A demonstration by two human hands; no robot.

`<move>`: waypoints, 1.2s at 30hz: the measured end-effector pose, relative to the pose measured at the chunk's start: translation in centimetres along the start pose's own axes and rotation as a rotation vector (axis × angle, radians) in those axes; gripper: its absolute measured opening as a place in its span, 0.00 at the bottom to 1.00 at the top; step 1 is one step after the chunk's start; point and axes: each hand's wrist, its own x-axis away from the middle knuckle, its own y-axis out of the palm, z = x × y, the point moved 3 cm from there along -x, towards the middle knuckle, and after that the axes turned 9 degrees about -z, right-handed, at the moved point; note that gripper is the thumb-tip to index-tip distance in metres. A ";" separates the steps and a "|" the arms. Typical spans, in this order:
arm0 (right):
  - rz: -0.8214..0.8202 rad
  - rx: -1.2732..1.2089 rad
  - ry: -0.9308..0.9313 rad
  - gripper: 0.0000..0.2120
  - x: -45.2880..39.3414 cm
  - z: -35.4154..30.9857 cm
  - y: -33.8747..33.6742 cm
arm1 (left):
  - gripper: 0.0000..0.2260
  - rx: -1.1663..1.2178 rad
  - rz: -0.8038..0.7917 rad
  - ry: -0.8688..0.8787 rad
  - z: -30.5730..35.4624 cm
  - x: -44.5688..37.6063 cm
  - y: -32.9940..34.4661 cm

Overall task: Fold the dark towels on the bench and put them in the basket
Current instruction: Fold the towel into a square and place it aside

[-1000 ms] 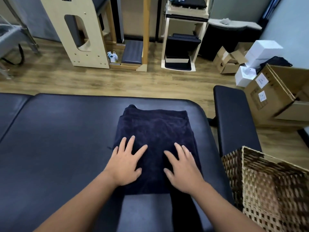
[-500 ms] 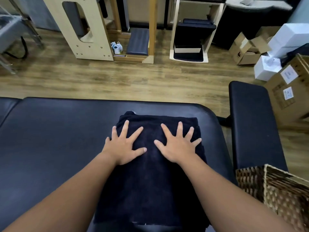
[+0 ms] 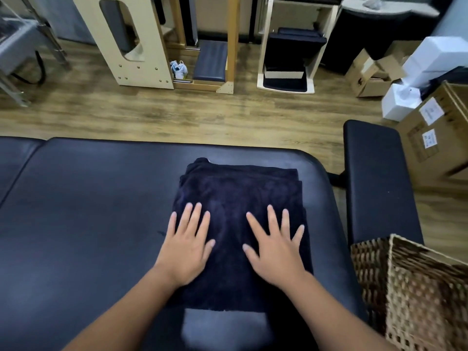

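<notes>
under both palms, on the bench (image 3: pixel 76 224): dark towel (image 3: pixel 240 193), folded. left hand (image 3: pixel 186 247) and right hand (image 3: pixel 276 252) flat, fingers spread, side by side but apart, gripping nothing. press evenly, sweep outward to flatten layers, square far edges, then lift toward basket (image 3: pixel 417 295) right of right hand.

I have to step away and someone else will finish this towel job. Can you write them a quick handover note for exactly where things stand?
Left hand: open, fingers spread, pressing flat on the left part of the dark towel.
Right hand: open, pressing flat on the towel's right part.
Towel: folded into a layered rectangle, lying on the black bench in front of you.
Wicker basket: to the right of the bench, at its near end; what can be seen of its inside shows no towel.
Done: the folding of this towel looks complete or nearly so.
Left: any last fold, then lift it into the basket. No other towels are in view.
</notes>
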 end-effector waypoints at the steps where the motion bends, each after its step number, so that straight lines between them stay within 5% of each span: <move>1: -0.002 0.000 -0.019 0.33 1.7 -0.1 0.9 | 0.30 -0.009 0.010 0.032 0.5 1.7 0.9; 11: -0.047 0.188 -0.081 0.35 12.7 3.5 6.9 | 0.29 -0.188 0.083 0.334 -1.4 11.9 3.8; 15: 0.008 0.259 -0.071 0.47 11.8 3.6 5.2 | 0.33 -0.197 0.006 0.335 -1.8 10.7 2.1; 19: -0.057 0.363 -0.102 0.28 11.3 2.9 1.9 | 0.16 -0.133 -0.162 0.298 -0.5 9.0 -2.3; 23: -0.110 0.201 -0.125 0.18 10.3 3.7 -3.7 | 0.14 0.364 -0.300 0.061 -2.9 6.8 -6.4; 29: 0.184 -0.270 -0.042 0.16 6.1 4.9 -11.4 | 0.13 1.037 0.157 -0.142 -6.5 1.4 -11.5; 36: 0.425 -0.439 0.037 0.07 -5.2 6.3 -13.8 | 0.06 0.673 0.446 -0.310 -6.4 -5.9 -13.7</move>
